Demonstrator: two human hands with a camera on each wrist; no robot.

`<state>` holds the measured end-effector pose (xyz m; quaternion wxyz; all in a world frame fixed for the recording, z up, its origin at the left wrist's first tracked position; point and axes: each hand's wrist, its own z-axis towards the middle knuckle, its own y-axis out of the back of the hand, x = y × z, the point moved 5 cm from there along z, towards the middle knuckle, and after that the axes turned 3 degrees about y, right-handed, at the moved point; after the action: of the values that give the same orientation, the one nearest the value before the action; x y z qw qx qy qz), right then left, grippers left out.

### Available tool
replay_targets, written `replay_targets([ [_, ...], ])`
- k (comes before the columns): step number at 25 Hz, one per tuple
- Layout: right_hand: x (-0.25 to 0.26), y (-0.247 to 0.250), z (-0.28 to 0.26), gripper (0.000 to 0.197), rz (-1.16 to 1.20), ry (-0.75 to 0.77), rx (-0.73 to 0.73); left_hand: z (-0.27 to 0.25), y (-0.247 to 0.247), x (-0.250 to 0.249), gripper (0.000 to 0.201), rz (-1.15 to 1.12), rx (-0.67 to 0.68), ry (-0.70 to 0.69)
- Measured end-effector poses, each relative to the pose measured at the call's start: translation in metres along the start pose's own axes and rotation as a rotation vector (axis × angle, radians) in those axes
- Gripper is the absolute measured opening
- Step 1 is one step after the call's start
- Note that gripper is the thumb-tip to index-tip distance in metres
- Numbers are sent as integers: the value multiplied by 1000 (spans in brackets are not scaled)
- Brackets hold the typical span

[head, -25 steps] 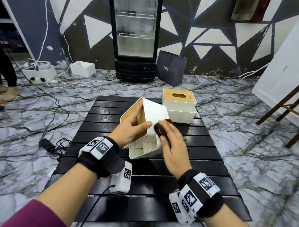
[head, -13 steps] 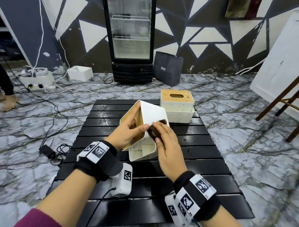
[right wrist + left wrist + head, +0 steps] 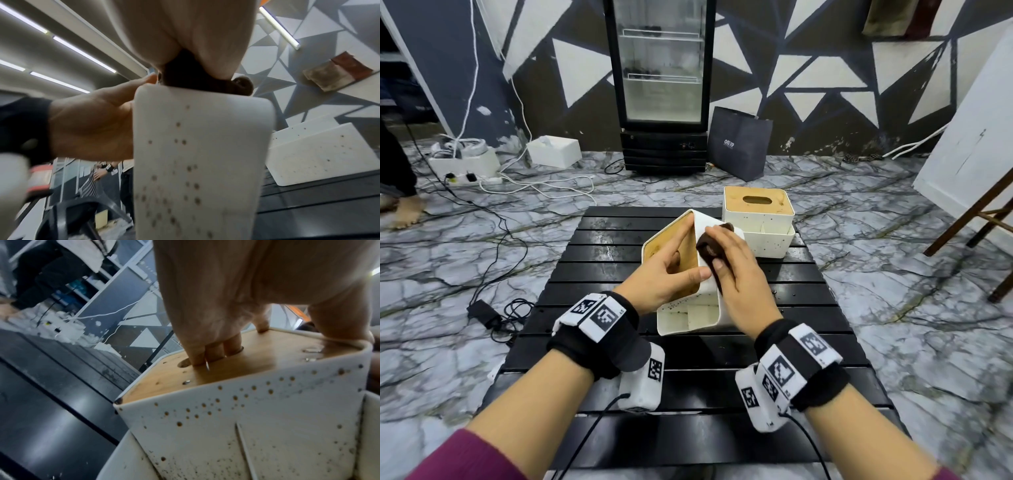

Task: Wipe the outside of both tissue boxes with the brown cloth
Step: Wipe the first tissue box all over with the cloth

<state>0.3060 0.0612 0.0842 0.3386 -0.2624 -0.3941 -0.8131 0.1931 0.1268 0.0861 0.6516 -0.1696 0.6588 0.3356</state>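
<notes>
The black slatted table (image 3: 599, 281) carries two white tissue boxes. The far box (image 3: 767, 236) sits flat near the back edge, and nothing shows whether it has been wiped. The near box (image 3: 702, 308) is tipped up on a low corner at mid-table, so it could slide or drop onto the slats if the hold slackens.

The left hand (image 3: 664, 274) steadies it, three fingers hooked into the slot of the wooden lid, thumb over the rim; a hard push from the other side could lever the lid loose.

The right hand's (image 3: 736, 274) grip is pressed round the bunched cloth (image 3: 710, 248) against the upper white wall. The small wad may skip the speckled lower face, or slip out.
</notes>
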Motion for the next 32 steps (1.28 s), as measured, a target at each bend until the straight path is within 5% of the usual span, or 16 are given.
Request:
replay_targets([
  [22, 19, -6, 24, 43, -90, 59, 23, -6, 4, 6, 88, 34, -29, 45],
  [32, -1, 16, 25, 42, -116, -49, 59, -25, 5, 8, 75, 6, -114, 4],
])
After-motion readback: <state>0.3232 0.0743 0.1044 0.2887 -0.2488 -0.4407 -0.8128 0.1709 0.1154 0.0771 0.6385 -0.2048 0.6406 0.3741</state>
